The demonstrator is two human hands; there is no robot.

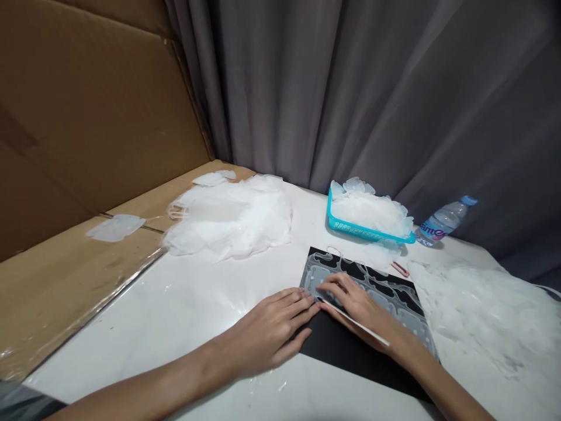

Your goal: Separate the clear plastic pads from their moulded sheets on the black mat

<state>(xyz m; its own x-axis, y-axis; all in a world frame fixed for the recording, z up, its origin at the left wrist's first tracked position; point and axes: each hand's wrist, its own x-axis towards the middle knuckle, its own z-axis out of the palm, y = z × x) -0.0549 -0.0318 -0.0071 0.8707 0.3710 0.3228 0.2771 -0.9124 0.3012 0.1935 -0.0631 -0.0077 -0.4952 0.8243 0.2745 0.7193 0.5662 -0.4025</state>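
Observation:
A black sheet [350,351] lies on the white table, with a translucent patterned film [409,318] over its upper part. My left hand [278,327] rests flat at the left edge of the sheet, fingers stretched out and fingertips at the film's lower edge. My right hand [353,304] is over the film, its fingers bent round a thin white stick [368,333] that slants down to the right along the hand. The tips of both hands almost meet near the film's lower left corner.
A blue basket [372,233] heaped with white translucent pieces stands behind the sheet, beside a water bottle [445,221]. White film piles lie at left [236,216] and right [495,316]. A red clip [400,269] is near the basket. Cardboard [87,117] rises at left.

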